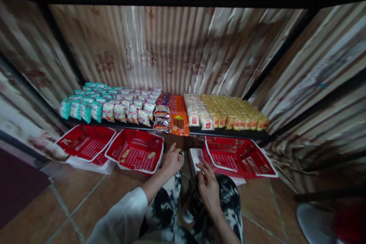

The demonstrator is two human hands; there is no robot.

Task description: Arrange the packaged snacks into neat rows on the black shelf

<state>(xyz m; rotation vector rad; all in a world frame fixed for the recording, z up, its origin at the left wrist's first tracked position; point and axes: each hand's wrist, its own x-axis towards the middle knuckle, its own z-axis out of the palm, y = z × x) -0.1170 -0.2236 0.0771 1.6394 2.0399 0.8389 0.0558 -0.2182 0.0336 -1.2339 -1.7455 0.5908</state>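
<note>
My left hand (172, 161) rests near my left knee, beside the middle red basket (158, 160); its fingers point forward, loosely bent, and nothing shows in them. By my right knee is my right hand (208, 187), its fingers apart and slightly curled, with no object visible in it. Two flat brown pieces lie in the middle basket, too unclear to name. In front of both hands, a low black shelf (228, 133) carries rows of packaged snacks: teal bags (85, 111), white bags (132, 113), dark packets (162, 110), an orange packet (179, 116) and yellow packs (237, 112).
Another red basket (88, 141) stands at the left, and one more red basket (240, 156) at the right. A white box (195, 160) is beside the right one. Black frame posts (281, 53) flank the shelf; striped sheeting (168, 45) hangs behind. Brown tiles (82, 206) cover the floor.
</note>
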